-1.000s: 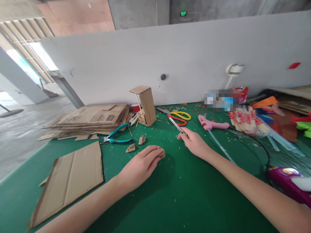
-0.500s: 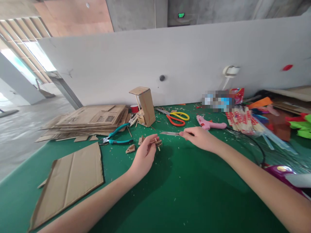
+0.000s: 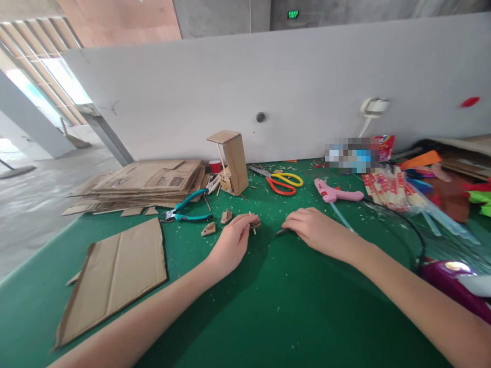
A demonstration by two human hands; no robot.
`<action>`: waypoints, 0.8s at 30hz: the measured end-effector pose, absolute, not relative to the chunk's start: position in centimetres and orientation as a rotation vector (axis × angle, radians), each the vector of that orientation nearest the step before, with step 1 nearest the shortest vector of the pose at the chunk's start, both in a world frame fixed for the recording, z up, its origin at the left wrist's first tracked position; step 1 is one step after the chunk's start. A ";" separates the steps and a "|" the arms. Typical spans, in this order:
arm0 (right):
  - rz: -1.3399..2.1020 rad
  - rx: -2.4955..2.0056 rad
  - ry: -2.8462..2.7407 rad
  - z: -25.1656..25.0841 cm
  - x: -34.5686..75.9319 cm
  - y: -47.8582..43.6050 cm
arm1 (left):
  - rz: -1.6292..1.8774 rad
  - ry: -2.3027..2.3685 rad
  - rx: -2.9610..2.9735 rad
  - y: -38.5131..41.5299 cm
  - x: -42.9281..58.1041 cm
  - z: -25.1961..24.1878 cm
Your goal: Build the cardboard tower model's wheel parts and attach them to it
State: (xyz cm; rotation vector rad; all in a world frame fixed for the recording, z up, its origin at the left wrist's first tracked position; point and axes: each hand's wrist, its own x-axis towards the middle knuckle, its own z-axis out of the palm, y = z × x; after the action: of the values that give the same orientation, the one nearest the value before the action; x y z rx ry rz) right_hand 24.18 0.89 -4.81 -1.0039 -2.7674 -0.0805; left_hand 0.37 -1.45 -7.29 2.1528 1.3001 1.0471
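Note:
My left hand [image 3: 232, 243] is closed on a small stacked cardboard piece [image 3: 256, 224] with a thin wooden stick through it. Just left of those fingers lie two small cardboard pieces, one [image 3: 226, 216] close to the hand and another [image 3: 209, 229] farther left. My right hand [image 3: 312, 230] grips a knife [image 3: 282, 232] low over the green table; its short blade points left, toward the left hand, and the handle is mostly hidden by the fingers. A gap separates the blade from the cardboard piece.
Behind the hands stand a cardboard structure [image 3: 235, 166] and red-and-yellow-handled scissors [image 3: 282, 181]. Teal-handled pliers [image 3: 187, 210] lie left, near a cardboard sheet [image 3: 118, 276] and stacked cardboard [image 3: 153, 181]. A pink glue gun [image 3: 337, 193] with a cord lies right. Scraps dot the green table [image 3: 307, 312].
My right hand has lowered and turned, bringing the knife down nearer the tabletop. A clear glue stick now shows below the glue gun. My left hand keeps its hold, its fingers now flatter over the piece.

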 end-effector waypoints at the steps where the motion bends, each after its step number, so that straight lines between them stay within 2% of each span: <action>1: -0.088 -0.983 -2.755 -5.0 24.4 1.1 | 1.051 1.308 2.151 -1.5 0.4 -7.3; 5: -0.146 -1.107 -2.679 -5.0 25.9 1.7 | 1.065 1.310 2.154 -1.7 0.4 -7.3; 10: -0.422 -1.325 -2.589 -4.3 26.6 1.7 | 1.080 1.302 2.158 -1.7 0.3 -7.4; 15: -0.059 -1.163 -2.647 -5.4 25.5 1.8 | 1.103 1.312 2.153 -1.9 0.4 -7.2; 18: -0.026 -1.193 -2.637 -5.9 25.5 2.0 | 1.127 1.300 2.148 -2.0 0.4 -7.1; 21: 0.107 -1.341 -2.407 -5.8 25.4 2.0 | 1.165 1.309 2.140 -2.0 0.4 -7.1; 24: 0.503 -1.310 -1.957 -5.2 24.8 1.9 | 1.191 1.323 2.125 -2.2 0.4 -7.0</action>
State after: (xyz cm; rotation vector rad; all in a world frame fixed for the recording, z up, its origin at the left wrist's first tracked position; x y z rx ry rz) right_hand 24.75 1.86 -5.23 -1.3098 -1.9572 0.5029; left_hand 0.38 -2.16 -6.99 2.1255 1.3229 1.1915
